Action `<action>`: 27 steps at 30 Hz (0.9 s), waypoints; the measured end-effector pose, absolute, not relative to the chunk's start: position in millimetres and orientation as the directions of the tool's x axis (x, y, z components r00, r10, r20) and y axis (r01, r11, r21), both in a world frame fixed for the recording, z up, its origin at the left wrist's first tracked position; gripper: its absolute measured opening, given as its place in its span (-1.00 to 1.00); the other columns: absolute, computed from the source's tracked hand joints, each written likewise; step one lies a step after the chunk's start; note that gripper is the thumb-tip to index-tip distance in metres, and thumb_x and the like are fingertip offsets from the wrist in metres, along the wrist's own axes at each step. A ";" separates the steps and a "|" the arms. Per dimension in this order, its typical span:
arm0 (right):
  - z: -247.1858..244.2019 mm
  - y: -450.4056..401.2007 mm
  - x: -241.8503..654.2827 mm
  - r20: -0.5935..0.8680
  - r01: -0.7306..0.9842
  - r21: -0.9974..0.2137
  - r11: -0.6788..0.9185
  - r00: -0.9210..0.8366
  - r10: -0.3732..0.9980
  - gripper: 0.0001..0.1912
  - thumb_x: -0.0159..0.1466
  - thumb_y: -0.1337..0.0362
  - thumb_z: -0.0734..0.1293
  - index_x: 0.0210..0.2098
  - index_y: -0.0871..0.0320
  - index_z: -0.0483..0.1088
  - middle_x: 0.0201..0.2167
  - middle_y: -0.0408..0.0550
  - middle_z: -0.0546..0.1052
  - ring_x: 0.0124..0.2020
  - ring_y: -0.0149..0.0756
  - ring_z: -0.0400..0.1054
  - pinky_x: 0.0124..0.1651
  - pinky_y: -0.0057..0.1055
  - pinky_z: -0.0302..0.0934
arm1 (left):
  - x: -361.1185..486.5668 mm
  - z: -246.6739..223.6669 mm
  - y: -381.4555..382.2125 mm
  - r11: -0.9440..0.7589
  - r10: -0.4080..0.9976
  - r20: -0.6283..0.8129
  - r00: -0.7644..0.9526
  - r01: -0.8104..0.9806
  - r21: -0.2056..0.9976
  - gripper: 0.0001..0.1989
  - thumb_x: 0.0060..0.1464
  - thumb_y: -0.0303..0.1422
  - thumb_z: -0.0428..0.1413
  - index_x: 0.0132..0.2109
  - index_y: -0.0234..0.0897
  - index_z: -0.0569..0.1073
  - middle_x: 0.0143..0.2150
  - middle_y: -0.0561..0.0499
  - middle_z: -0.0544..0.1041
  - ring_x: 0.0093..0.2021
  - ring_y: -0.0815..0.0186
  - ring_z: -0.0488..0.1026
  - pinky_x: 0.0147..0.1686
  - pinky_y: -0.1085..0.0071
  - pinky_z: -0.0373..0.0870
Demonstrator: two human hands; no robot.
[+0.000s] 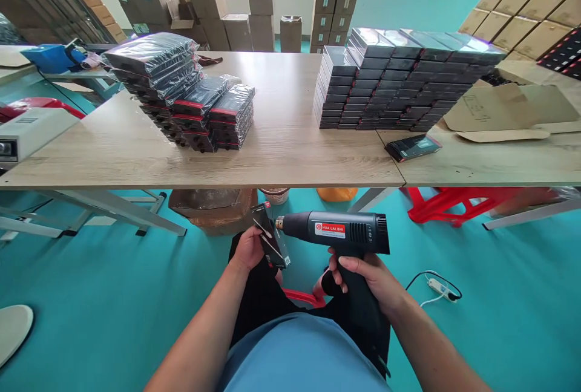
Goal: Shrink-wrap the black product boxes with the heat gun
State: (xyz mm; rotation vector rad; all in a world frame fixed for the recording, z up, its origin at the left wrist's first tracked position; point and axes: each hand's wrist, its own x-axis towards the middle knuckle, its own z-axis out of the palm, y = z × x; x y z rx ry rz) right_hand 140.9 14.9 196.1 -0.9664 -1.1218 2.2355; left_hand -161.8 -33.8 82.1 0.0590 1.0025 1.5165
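My right hand (363,274) is wrapped round the grip of a black heat gun (299,227) with a red and white label. Its metal nozzle points left, close to a slim black box (269,236) that my left hand (249,248) grips by its left edge. The box is tilted over my lap, below the table's front edge. On the table to the left stand stacks of black boxes in loose shiny film (190,98). Neat, tall rows of dark boxes (390,86) stand to the right, with one single box (413,147) lying flat in front of them.
The wooden table (290,159) runs across in front of me. Beneath it are a brown lined bin (213,207) and a red stool (458,204). An opened cardboard carton (512,107) lies at the right. A power strip (442,289) with its cord rests on the floor.
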 end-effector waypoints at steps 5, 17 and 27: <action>200.5 27.5 133.5 -0.393 -0.064 -0.826 -0.561 -0.648 0.653 -0.66 0.20 0.11 0.49 -0.11 0.18 0.56 -0.34 -0.04 0.58 -0.45 -0.32 0.40 -0.44 -0.38 0.30 | -156.4 84.2 -37.4 0.171 0.858 -0.477 -0.190 -0.770 0.615 -0.84 -0.12 -0.51 0.12 -0.30 -0.36 0.54 -0.39 -0.09 0.59 -0.40 0.15 0.55 -0.30 0.25 0.46; 243.7 69.3 121.2 -0.364 0.068 -0.906 -0.418 -0.630 0.686 -0.64 0.12 0.11 0.52 -0.19 0.21 0.54 -0.37 -0.01 0.60 -0.44 -0.28 0.43 -0.45 -0.38 0.31 | -159.9 74.7 -43.7 0.199 0.850 -0.495 -0.180 -0.761 0.618 -0.87 -0.15 -0.53 0.11 -0.36 -0.35 0.51 -0.45 -0.07 0.57 -0.46 0.16 0.53 -0.41 0.31 0.41; 257.9 57.1 122.2 -0.485 0.422 -0.874 -0.241 -0.725 0.489 -0.84 0.12 0.18 0.48 -0.41 0.15 0.56 -0.57 -0.09 0.52 -0.53 -0.27 0.35 -0.43 -0.31 0.28 | -164.9 72.7 -41.8 0.125 0.812 -0.534 -0.235 -0.824 0.553 -0.87 -0.17 -0.53 0.06 -0.40 -0.33 0.48 -0.51 -0.07 0.54 -0.53 0.17 0.50 -0.47 0.30 0.43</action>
